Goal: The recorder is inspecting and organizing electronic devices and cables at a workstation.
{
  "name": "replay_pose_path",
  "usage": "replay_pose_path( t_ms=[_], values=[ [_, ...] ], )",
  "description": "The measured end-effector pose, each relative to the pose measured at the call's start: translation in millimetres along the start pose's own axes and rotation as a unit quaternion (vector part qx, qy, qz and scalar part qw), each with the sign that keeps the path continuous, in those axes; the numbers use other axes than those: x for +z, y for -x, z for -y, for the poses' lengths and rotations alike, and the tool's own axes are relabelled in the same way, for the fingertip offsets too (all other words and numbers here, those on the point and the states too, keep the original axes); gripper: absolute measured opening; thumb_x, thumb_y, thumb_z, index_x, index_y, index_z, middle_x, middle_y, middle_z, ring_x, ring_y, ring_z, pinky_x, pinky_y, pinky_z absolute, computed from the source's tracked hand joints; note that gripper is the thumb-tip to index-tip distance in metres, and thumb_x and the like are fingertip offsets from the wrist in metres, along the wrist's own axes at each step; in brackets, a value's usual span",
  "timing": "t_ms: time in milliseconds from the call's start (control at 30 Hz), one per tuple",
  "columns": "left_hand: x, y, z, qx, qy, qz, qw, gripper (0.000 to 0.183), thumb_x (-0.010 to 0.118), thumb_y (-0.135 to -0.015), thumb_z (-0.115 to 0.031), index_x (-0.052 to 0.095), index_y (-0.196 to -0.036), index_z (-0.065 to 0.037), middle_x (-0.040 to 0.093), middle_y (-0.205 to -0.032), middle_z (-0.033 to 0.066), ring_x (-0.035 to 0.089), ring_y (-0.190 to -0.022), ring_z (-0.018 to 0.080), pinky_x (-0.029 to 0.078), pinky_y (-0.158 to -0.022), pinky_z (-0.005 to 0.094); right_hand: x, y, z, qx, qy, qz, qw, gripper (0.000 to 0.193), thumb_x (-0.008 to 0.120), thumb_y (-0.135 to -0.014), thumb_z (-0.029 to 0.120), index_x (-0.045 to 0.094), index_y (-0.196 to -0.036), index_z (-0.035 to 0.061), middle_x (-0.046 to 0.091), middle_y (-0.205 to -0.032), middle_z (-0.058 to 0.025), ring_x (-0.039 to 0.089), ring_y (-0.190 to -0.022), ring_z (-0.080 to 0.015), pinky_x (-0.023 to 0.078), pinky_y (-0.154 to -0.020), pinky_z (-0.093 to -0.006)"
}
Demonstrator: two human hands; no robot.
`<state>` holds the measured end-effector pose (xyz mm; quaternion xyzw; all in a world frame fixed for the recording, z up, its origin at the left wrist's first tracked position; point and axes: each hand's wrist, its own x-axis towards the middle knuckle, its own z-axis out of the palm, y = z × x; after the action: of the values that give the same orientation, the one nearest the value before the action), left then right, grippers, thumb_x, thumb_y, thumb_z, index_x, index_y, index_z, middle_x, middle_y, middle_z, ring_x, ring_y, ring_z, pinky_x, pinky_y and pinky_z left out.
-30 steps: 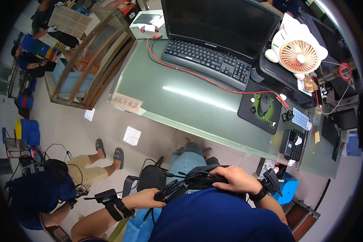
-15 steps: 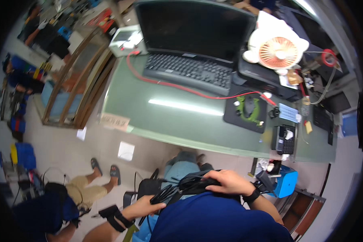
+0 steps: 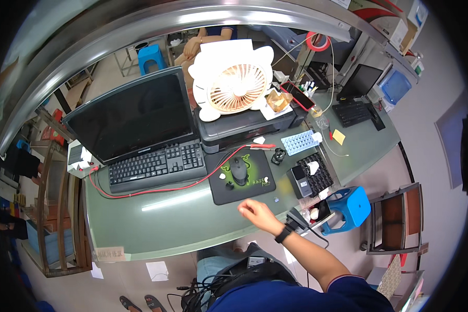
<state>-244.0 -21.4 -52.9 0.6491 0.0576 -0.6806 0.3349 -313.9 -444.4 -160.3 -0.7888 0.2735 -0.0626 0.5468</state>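
My right hand is over the front edge of the green desk, just below a black mouse mat with a dark mouse. Its fingers are curled in, and nothing shows in them. A black strap circles that wrist. My left hand is out of sight. Down at my lap lies a bundle of black cables, beside a black bag-like item with a small grey box on it.
A monitor, keyboard, printer and white fan stand along the back. A red cable crosses the desk. At right are a black keypad device, a blue stool and an open-framed cabinet.
My right hand has let go of the black cables and risen to the desk edge. My left hand has gone out of view. The view has swung to the right, and the cables sit lower.
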Motion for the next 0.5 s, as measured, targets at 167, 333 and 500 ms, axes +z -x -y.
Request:
replay_pose_path(
  t_ms=[167,333,500],
  values=[
    [-11.4,4.4,-9.7,-0.041,-0.012,-0.042,0.998,0.027,0.059,-0.094,-0.032,0.066,-0.089,-0.007,0.057,-0.072,-0.0010,0.052,-0.065,0.0086,0.041,-0.055,0.0254,34.6,-65.4,-37.7,-0.031,0.230,-0.207,0.951,0.028,0.066,-0.082,0.017,0.059,-0.109,0.0098,0.060,-0.097,-0.0117,0.061,-0.085,-0.0293,0.050,-0.072,-0.0390],
    [-46.5,-7.3,-4.8,-0.018,0.164,0.106,0.981,0.022,0.053,-0.098,-0.023,0.052,-0.088,-0.003,0.039,-0.061,-0.0039,0.036,-0.052,0.0066,0.039,-0.055,0.0245,45.9,-101.2,-58.7,0.011,0.359,-0.191,0.914,0.024,0.070,-0.079,0.018,0.060,-0.098,0.0078,0.061,-0.092,-0.0118,0.062,-0.080,-0.0341,0.049,-0.068,-0.0440],
    [-67.9,-6.5,-18.6,-0.017,0.171,0.103,0.980,0.027,0.054,-0.098,-0.027,0.054,-0.085,-0.004,0.039,-0.062,-0.0046,0.037,-0.054,0.0056,0.041,-0.059,0.0247,56.0,-84.3,-5.9,-0.078,0.221,-0.082,0.969,0.016,0.070,-0.080,0.016,0.060,-0.082,0.0039,0.056,-0.085,-0.0116,0.056,-0.086,-0.0317,0.045,-0.073,-0.0413]
  ],
)
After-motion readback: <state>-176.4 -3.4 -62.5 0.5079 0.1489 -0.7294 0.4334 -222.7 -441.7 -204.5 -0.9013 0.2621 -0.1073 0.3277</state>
